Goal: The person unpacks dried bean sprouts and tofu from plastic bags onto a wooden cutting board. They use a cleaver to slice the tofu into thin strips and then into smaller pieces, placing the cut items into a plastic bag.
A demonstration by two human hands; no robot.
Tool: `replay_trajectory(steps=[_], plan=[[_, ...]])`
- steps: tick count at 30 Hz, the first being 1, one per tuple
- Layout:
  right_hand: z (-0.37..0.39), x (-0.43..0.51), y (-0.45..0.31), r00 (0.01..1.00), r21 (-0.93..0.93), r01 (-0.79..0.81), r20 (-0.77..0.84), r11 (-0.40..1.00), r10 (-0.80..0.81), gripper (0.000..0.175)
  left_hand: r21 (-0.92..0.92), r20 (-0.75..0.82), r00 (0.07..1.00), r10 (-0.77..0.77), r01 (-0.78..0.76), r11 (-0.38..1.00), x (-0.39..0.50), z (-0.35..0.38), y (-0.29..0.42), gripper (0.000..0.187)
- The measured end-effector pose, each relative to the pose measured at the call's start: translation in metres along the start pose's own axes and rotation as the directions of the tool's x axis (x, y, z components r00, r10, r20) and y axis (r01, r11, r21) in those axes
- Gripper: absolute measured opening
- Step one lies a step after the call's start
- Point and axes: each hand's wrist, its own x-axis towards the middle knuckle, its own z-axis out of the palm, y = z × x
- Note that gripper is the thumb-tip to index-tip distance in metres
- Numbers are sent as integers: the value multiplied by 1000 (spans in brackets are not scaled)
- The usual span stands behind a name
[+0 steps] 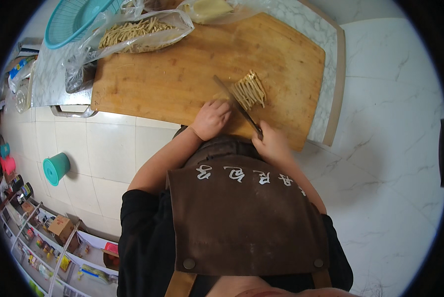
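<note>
My right hand (273, 143) grips the handle of a kitchen knife (240, 107) at the near side of a wooden cutting board (162, 81). The blade is seen nearly edge-on and slants away to the left. Just right of the blade lies a row of pale tan cut strips (250, 91), probably bean curd. My left hand (212, 118) rests on the board left of the blade, its fingers curled close to it. What lies under those fingers is hidden, with only a blurred pale patch beyond them.
A clear plastic bag (185, 26) of similar strips (133, 33) lies at the board's far left, beside a turquoise basket (77, 22). Another bag holds pale sheets (211, 9). A marble-patterned counter (320, 111) borders the board. A green bucket (56, 169) and shelves (92, 237) are left.
</note>
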Motion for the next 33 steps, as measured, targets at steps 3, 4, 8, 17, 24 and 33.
replay_trajectory(steps=[3, 4, 8, 17, 24, 33], plan=[[2, 0, 0, 999, 7, -22, -25, 1000, 22, 23, 8, 3, 1000, -5, 5, 1000, -1, 1, -1, 12], [3, 0, 0, 998, 46, 33, -61, 998, -30, 22, -4, -5, 1000, -22, 22, 1000, -1, 1, -1, 11], [6, -1, 1, 999, 51, 29, -20, 998, -28, 23, 38, -10, 1000, 20, -19, 999, -1, 1, -2, 14], [8, -3, 0, 1000, 59, -2, -9, 998, 3, 23, 3, -3, 1000, -11, 12, 1000, -4, -1, -1, 16], [9, -3, -2, 1000, 39, 2, -16, 999, -1, 23, -54, 8, 1000, 3, -2, 999, -9, -8, -2, 15], [12, -7, -2, 999, 32, 33, -31, 999, -32, 23, -32, 12, 1000, 18, -18, 999, -9, -9, 0, 12]])
